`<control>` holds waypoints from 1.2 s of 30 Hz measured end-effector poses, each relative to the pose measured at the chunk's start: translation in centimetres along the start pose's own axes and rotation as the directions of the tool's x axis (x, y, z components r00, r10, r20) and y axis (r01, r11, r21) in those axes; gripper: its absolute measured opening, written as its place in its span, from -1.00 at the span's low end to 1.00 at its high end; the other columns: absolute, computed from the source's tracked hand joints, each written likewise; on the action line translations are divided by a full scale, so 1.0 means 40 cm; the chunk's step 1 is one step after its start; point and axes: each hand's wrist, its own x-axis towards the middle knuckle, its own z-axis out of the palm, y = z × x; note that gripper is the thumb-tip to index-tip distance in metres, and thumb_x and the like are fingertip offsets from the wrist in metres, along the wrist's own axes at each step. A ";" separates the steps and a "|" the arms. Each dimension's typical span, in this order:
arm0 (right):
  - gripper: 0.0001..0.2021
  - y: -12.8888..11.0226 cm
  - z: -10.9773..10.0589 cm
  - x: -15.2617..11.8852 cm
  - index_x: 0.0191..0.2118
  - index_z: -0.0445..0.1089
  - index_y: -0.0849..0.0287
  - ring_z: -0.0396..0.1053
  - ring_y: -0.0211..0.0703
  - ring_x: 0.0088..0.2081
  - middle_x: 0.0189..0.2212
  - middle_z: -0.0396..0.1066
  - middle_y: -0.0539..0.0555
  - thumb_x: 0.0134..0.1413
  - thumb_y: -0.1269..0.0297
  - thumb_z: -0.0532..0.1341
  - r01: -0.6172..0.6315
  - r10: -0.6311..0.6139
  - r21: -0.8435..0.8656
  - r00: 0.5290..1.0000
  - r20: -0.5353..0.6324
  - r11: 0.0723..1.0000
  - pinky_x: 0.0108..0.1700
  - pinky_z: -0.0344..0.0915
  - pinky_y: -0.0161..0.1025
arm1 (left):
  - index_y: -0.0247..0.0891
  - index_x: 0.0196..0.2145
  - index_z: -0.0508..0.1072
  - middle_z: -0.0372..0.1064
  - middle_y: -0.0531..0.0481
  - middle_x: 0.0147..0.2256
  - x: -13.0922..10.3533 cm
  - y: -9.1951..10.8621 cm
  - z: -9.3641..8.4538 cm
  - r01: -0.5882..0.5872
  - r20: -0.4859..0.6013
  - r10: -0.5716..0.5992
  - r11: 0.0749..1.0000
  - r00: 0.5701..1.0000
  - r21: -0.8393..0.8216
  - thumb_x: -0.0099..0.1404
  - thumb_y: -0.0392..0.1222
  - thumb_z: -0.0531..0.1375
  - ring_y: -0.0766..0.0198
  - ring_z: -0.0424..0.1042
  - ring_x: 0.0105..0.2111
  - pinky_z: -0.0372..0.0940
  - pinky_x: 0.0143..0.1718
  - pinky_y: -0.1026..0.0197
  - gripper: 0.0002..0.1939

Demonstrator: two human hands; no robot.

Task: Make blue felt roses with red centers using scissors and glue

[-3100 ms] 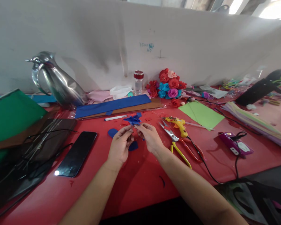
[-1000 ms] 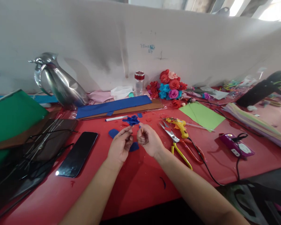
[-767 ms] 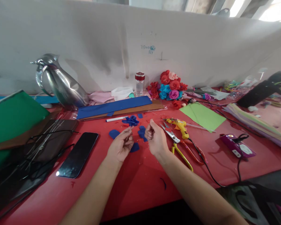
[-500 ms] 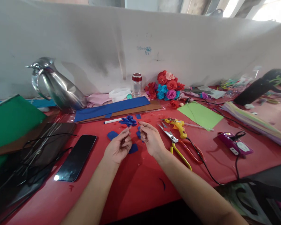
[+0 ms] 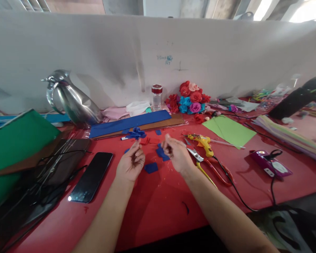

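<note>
On the pale far wall (image 5: 213, 45), near its middle, stands teal handwriting (image 5: 164, 59): a line of digits with what looks like 500 in it (the first digit is blurred), ending in a scribbled-over blot, and below that, apparently 167. A dark mark (image 5: 180, 68) like an upside-down T stands just right.

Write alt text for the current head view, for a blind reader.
A left hand pinches a blue paper flower above a red table; the right hand is apart, near blue pieces. Scissors and yellow glue gun lie nearby.
</note>
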 end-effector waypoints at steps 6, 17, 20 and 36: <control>-0.79 0.051 0.025 -0.003 -0.54 0.36 0.15 0.16 -0.31 -0.52 -0.61 0.28 -0.08 -0.10 0.13 0.25 0.146 -0.140 -0.328 0.989 0.041 0.933 -0.44 0.07 -0.31 | -0.40 -0.36 0.39 0.21 0.09 -0.53 -0.008 -0.056 0.007 0.091 -0.011 -0.090 0.991 0.996 0.101 0.28 -0.54 0.01 0.59 0.08 -0.72 -0.02 -0.78 0.53 -0.80; -0.68 0.052 0.021 0.003 -0.64 0.22 0.15 0.02 -0.35 -0.59 -0.70 0.09 -0.13 -0.08 0.06 0.19 0.089 -0.089 -0.355 0.996 0.017 0.931 -0.51 -0.05 -0.31 | -0.40 -0.37 0.43 0.24 0.12 -0.56 -0.005 -0.073 0.001 0.003 -0.012 -0.001 0.979 1.000 0.204 0.18 -0.56 0.11 0.57 0.14 -0.72 0.01 -0.76 0.52 -0.84; -0.70 0.054 0.022 0.003 -0.63 0.23 0.16 0.03 -0.35 -0.58 -0.70 0.10 -0.13 -0.09 0.06 0.19 0.081 -0.087 -0.338 0.996 -0.002 0.938 -0.51 -0.04 -0.32 | -0.40 -0.37 0.43 0.31 0.09 -0.52 -0.006 -0.079 -0.001 0.007 0.002 -0.008 0.973 1.000 0.233 0.16 -0.56 0.10 0.59 0.13 -0.72 0.01 -0.76 0.52 -0.83; -0.88 0.039 0.027 -0.012 -0.62 0.33 0.16 0.10 -0.32 -0.58 -0.70 0.20 -0.10 -0.25 0.28 0.10 0.044 -0.047 -0.220 0.999 -0.013 0.975 -0.50 -0.02 -0.32 | -0.38 -0.34 0.41 0.24 0.09 -0.54 0.001 -0.076 -0.004 0.034 -0.021 -0.031 0.982 0.999 0.185 0.21 -0.55 0.07 0.58 0.12 -0.71 0.00 -0.75 0.53 -0.81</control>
